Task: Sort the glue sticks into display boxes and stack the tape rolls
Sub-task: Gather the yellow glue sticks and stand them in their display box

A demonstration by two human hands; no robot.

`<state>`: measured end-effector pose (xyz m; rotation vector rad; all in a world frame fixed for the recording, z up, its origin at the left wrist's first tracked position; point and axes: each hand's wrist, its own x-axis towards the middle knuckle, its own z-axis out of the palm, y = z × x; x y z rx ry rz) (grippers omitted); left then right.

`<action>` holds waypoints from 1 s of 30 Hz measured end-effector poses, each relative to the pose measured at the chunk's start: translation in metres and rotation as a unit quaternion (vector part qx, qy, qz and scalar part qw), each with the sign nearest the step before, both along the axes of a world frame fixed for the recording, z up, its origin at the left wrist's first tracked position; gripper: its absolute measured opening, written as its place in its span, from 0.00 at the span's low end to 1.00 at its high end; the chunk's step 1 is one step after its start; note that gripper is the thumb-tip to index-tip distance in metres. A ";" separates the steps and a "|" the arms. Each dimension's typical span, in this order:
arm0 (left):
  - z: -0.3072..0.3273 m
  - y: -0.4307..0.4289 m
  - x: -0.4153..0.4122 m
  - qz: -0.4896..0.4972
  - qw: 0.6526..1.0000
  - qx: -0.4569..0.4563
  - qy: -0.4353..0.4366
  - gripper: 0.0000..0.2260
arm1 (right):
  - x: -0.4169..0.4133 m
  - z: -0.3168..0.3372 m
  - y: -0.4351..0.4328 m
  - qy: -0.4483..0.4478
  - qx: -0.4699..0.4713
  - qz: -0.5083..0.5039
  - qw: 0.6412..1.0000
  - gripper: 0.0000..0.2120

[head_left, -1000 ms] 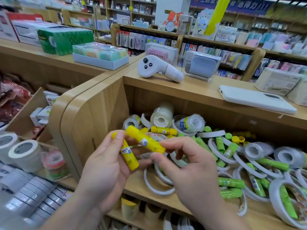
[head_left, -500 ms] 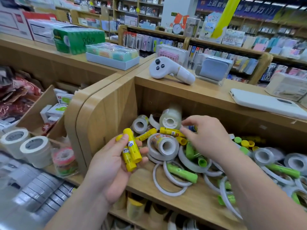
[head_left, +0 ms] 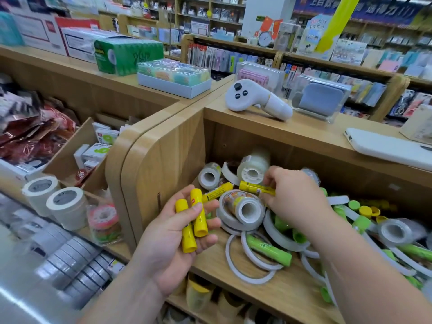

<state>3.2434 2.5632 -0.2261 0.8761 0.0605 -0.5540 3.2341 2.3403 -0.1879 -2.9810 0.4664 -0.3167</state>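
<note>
Landmark: we place everything by the wooden bin (head_left: 168, 160), the open compartment under the counter top.
Left hand (head_left: 168, 244): we hold it palm up just outside the bin's front left corner, fingers curled loosely and thumb laid over a pair of yellow sticks (head_left: 198, 213) that lie side by side across the fingers.
Right hand (head_left: 294, 197): we reach into the bin's middle, palm down, fingertips pinching a third stick (head_left: 254, 188) near its right end; it lies about level above the pile.
Fourth stick (head_left: 216, 191): yellow, loose in the bin's left part, between our two hands.
Printed roll (head_left: 245, 208): in the bin, just below the third stick, core facing us, tilted on flatter rolls.
Clear roll (head_left: 253, 166): against the bin's back wall, behind the right hand.
Green stick (head_left: 268, 249): lying near the bin's front edge among thin white rings of tape.
Controller (head_left: 254, 98): white, on top of the bin, towards its left.
Phone (head_left: 385, 146): white, face down on top of the bin, towards its right.
</note>
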 end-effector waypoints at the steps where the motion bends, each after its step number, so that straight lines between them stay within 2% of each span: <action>1: 0.000 0.000 0.000 0.002 1.000 -0.001 -0.002 0.16 | 0.000 0.001 0.000 0.003 0.002 0.000 1.000 0.08; 7: -0.001 0.002 0.000 0.007 0.999 -0.026 0.037 0.15 | 0.005 0.006 0.000 -0.012 0.067 -0.025 0.997 0.09; 14: -0.003 0.003 -0.007 0.007 0.998 -0.042 0.054 0.13 | 0.000 0.007 -0.002 0.009 0.058 -0.019 0.998 0.05; 16: -0.003 0.003 -0.009 0.010 0.997 -0.046 0.053 0.13 | -0.004 0.009 0.001 -0.021 0.059 -0.016 0.998 0.05; 19: -0.001 0.002 -0.013 0.016 0.997 -0.055 0.042 0.14 | -0.019 0.021 0.011 -0.120 0.074 -0.003 0.990 0.04; 23: 0.004 0.001 -0.018 0.018 0.992 -0.120 0.041 0.20 | -0.057 0.040 0.049 -0.242 0.208 0.069 0.945 0.05; 26: 0.007 0.000 -0.021 0.004 0.987 -0.158 0.024 0.24 | -0.069 0.027 0.082 -0.255 0.260 0.119 0.924 0.08; 28: 0.008 -0.002 -0.023 -0.003 0.988 -0.156 0.011 0.25 | -0.066 0.011 0.096 -0.256 0.250 0.135 0.924 0.07; 30: 0.009 -0.004 -0.023 0.008 0.989 -0.144 0.017 0.22 | -0.062 -0.001 0.101 -0.251 0.230 0.154 0.928 0.06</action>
